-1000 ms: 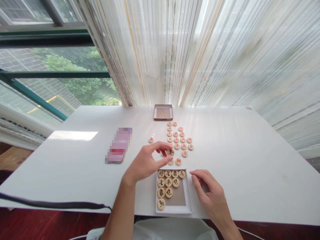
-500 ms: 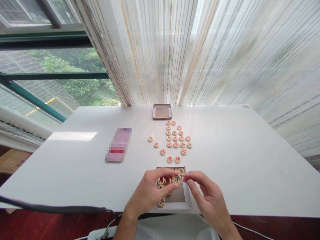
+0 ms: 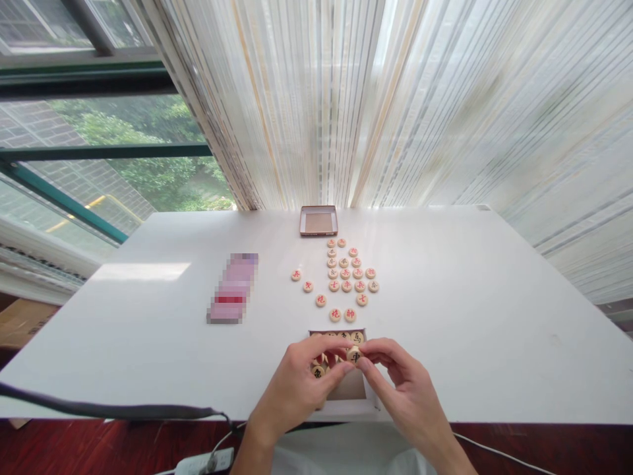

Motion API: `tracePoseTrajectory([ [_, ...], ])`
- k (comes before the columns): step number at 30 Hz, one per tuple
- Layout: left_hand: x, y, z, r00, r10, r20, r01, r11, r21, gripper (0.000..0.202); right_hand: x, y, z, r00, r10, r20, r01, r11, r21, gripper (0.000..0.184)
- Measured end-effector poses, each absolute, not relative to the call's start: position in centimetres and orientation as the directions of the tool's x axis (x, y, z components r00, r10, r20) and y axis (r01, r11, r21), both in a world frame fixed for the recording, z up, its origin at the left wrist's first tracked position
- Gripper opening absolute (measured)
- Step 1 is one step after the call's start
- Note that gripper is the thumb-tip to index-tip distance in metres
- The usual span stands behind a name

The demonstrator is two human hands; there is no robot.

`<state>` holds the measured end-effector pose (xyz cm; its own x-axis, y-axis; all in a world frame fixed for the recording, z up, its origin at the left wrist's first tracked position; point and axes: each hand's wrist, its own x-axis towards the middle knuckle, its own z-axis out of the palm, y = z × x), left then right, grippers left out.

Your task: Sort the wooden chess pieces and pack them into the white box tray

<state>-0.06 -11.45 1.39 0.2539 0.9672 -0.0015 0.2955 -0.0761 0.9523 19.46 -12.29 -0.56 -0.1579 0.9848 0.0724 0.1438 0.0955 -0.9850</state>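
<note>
A round wooden Chinese chess piece [image 3: 355, 357] with a black character is held above an open box [image 3: 349, 390] at the table's front edge. My left hand [image 3: 297, 375] grips its left side between thumb and fingers. On the other side, the thumb and forefinger of my right hand [image 3: 408, 376] pinch the same piece. Inside the box lie more black-character pieces, among them one at the back right corner [image 3: 357, 338] and one at the left [image 3: 318, 372]. My left hand hides part of the box and some of its pieces.
Beyond the box, several red- and black-character pieces [image 3: 345, 274] are spread on the white table [image 3: 469, 316]. A brown-rimmed box lid [image 3: 319, 233] lies at the back. To the left is a blurred pink object [image 3: 232, 288]. A black cable [image 3: 123, 412] crosses the front left.
My right hand has moved left and closed on the chess piece that my left hand holds. The piece has shifted slightly right. The view has moved a little.
</note>
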Motion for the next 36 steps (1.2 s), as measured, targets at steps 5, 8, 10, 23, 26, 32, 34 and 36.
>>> tracePoseTrajectory([
  [5,0.0,-11.5,1.4,0.257,0.966,0.014,0.290,-0.091,0.953,0.022,19.4,-12.3,-0.6,-0.174,0.982,0.077,0.134,0.101,-0.986,0.014],
  [8,0.1,-11.5,1.3,0.249,0.968,0.011,0.285,-0.084,0.955,0.023,19.5,-12.4,-0.6,-0.200,0.975,0.101,0.126,0.128,-0.984,0.017],
  [10,0.1,-11.5,1.1,0.243,0.970,0.002,0.277,-0.072,0.958,0.023,19.5,-12.4,-0.6,-0.221,0.967,0.124,0.124,0.154,-0.980,0.019],
  [23,-0.1,-11.5,1.2,0.242,0.970,0.010,0.267,-0.076,0.961,0.023,19.5,-12.5,-0.6,-0.199,0.974,0.105,0.137,0.134,-0.981,0.021],
  [26,0.1,-11.5,1.4,0.254,0.967,0.003,0.281,-0.077,0.957,0.022,19.5,-12.4,-0.6,-0.179,0.979,0.096,0.108,0.117,-0.987,0.019],
  [32,-1.2,-11.2,1.2,0.224,0.968,0.113,0.364,-0.191,0.912,0.020,19.9,-12.2,-1.3,-0.140,0.989,0.046,-0.003,0.046,-0.999,0.015],
  [34,-2.1,-11.1,0.7,0.150,0.975,0.163,0.426,-0.212,0.880,0.018,20.2,-12.1,-1.6,-0.134,0.990,0.054,-0.018,0.052,-0.998,0.014],
  [36,-2.8,-11.1,0.1,0.105,0.975,0.196,0.467,-0.222,0.856,0.017,20.5,-11.9,-1.8,-0.129,0.988,0.083,-0.003,0.084,-0.996,0.013],
])
